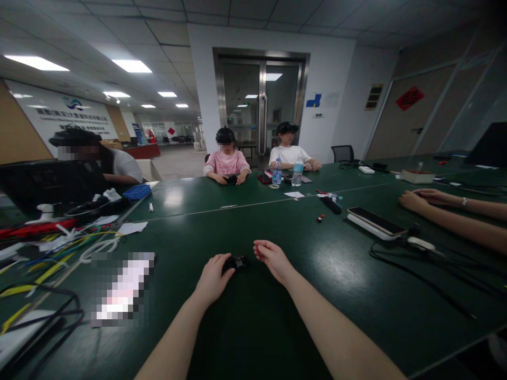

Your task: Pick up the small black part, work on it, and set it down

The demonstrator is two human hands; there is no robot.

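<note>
My left hand [214,275] grips the near left side of a small black device [236,262], its thumb and fingers closed around the edge. The device lies low over the green table, with lighter details on its upper face; its exact kind is too dark to tell. Just right of it, apart from the device, is my right hand [274,260]. Its fingers are curled and pressed together at the tips, pointing left. Anything pinched in them is too small to make out.
A phone with a blurred screen [124,290] lies left, beside tangled cables [99,250]. To the right are another phone [375,220] on a white box, a black cable [420,282] and another person's hands [415,200]. Water bottles [297,173] stand farther back, near two seated people.
</note>
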